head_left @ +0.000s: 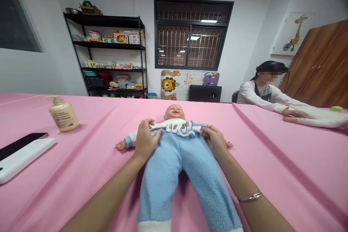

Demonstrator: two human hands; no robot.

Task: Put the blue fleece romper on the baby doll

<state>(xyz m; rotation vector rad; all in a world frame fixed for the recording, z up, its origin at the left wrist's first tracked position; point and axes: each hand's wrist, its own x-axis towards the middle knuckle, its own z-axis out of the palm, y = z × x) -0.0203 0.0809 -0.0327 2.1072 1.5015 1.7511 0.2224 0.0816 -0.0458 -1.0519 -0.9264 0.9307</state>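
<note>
A baby doll (174,111) lies on its back on the pink-covered table, head away from me. It wears light-blue fleece overalls (165,166) with an elephant face on the bib, over a white top with blue cuffs. At the bib's left edge, my left hand (146,139) curls its fingers round the cloth, thumb resting on the front. My right hand (215,138) pinches the bib's upper right corner, pulling it out sideways. Both doll hands stick out beyond mine. A silver bracelet (250,197) circles my right wrist.
On the left stand a pump bottle (63,115), a black phone (23,144) and a white device (25,159). Another person (268,90) sits at the right, hands on a white-clothed figure (320,116). Behind are a loaded shelf rack (106,45) and a black chair (205,93).
</note>
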